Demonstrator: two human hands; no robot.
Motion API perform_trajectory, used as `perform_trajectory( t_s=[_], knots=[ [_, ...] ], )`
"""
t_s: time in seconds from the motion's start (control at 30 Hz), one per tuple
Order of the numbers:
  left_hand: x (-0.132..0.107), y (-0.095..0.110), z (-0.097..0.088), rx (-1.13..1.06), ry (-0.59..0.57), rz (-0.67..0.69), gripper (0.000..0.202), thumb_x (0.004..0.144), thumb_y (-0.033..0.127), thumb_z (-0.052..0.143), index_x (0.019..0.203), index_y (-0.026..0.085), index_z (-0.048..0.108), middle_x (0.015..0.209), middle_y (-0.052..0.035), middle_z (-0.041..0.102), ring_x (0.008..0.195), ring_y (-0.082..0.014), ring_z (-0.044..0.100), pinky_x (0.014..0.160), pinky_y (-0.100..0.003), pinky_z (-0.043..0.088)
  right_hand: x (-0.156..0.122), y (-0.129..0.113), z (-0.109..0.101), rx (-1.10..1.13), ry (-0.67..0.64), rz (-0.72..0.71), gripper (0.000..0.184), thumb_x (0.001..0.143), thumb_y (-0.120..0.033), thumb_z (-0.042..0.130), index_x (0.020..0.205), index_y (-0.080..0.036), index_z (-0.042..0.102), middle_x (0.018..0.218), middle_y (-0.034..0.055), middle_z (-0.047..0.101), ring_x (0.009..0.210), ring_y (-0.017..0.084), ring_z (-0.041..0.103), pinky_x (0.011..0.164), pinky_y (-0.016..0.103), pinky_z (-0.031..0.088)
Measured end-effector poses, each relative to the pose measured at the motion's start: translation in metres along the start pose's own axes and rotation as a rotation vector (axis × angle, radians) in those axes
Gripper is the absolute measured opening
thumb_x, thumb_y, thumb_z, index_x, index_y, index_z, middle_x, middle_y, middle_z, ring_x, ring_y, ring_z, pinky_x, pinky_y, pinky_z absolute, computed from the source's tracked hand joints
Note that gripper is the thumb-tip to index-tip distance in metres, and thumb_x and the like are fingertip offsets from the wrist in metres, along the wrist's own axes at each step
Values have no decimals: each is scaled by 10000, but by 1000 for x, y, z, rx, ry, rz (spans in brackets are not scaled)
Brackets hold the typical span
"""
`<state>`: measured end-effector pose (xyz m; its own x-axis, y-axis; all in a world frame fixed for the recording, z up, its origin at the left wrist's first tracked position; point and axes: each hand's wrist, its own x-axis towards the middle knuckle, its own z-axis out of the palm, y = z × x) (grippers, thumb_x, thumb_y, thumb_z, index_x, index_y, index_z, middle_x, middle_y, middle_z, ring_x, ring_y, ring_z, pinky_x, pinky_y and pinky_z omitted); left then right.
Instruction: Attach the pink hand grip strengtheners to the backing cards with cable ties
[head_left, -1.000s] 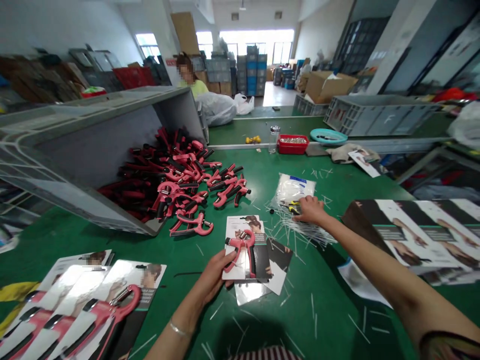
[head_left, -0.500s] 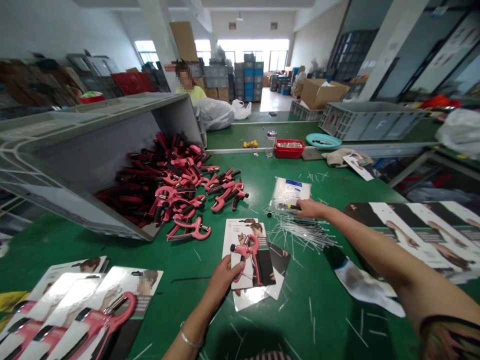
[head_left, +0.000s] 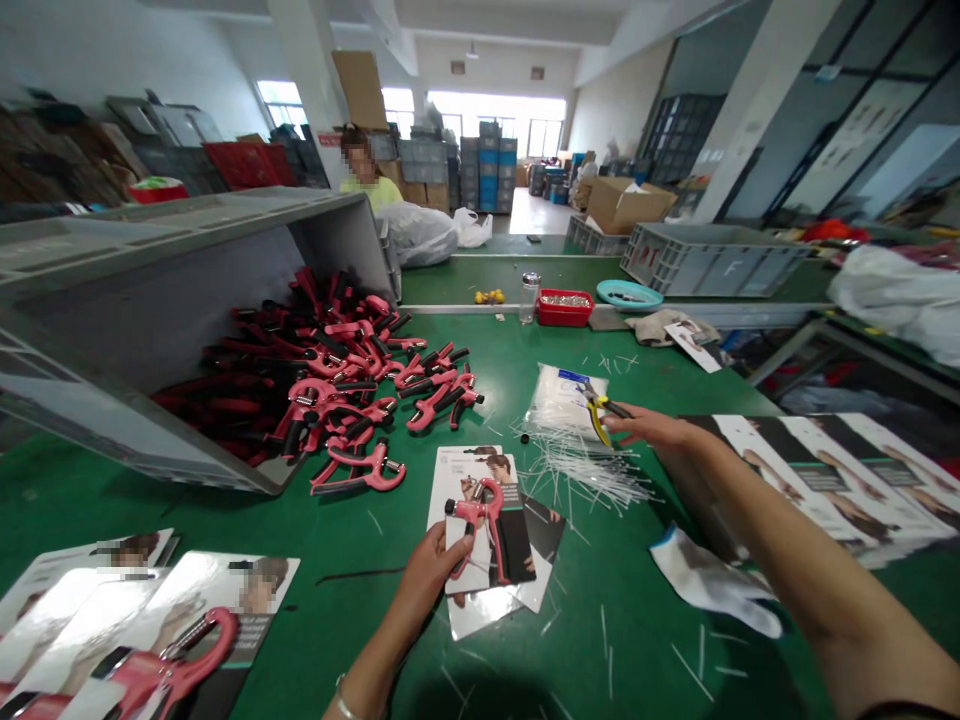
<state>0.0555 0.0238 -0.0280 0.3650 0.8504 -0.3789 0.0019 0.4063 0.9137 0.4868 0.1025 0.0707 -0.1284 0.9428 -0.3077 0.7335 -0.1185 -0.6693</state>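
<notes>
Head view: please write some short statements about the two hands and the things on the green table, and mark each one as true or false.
1. The left hand holds a card with a pink hand gripper on it. True.
2. The right hand is empty. False: its fingers grip yellow-handled cutters.
3. The grey crate stands upright. False: it lies tipped on its side, with loose grippers spilling out.
4. White ties lie scattered beside the right hand. True.
</notes>
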Motion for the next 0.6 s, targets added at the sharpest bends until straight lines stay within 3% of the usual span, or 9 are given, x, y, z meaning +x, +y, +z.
perform_trajectory(
  t_s=[0.1,0.17,0.27,0.37,0.47,0.6],
  knots=[
    [-2,2,1,26,-2,-6,502,762,541,682,1079,173,557,733,-20,687,426,-195,602,349,-288,441,-31,-9,9,533,115,-94,653,919,-536,445,1491,-248,320,1458,136,496,1233,316,573,940,488,527],
    [-2,2,-1,39,3,-16,511,758,544,684,1087,173,557,759,-26,696,465,-204,617,382,-296,458,-47,-16,28,688,162,-182,602,943,-542,373,1482,-284,299,1468,129,485,1221,301,584,957,522,508],
    [-4,2,-4,44,87,44,475,741,489,722,1059,164,584,950,-66,722,777,-240,696,639,-314,546,-59,-28,67,761,170,-270,526,989,-494,213,1477,-307,277,1468,126,478,1210,282,590,963,550,482],
    [-9,3,-4,16,150,117,462,743,423,733,1089,146,604,1107,-93,703,1061,-263,644,900,-331,494,-62,-49,104,687,164,-287,532,1007,-434,102,1507,-299,224,1439,145,485,1217,283,577,934,571,471],
    [-13,4,2,-127,115,82,510,743,418,716,1154,140,600,1152,-107,696,1056,-273,652,887,-347,498,-63,-76,131,673,143,-336,554,995,-451,90,1533,-323,136,1436,154,473,1247,307,544,904,584,470],
    [-14,8,8,-271,106,43,550,718,427,739,1162,134,598,1128,-121,706,953,-262,688,804,-335,523,-64,-110,141,815,139,-409,684,924,-630,47,1533,-347,179,1370,149,509,1175,349,567,858,604,483]
  ],
)
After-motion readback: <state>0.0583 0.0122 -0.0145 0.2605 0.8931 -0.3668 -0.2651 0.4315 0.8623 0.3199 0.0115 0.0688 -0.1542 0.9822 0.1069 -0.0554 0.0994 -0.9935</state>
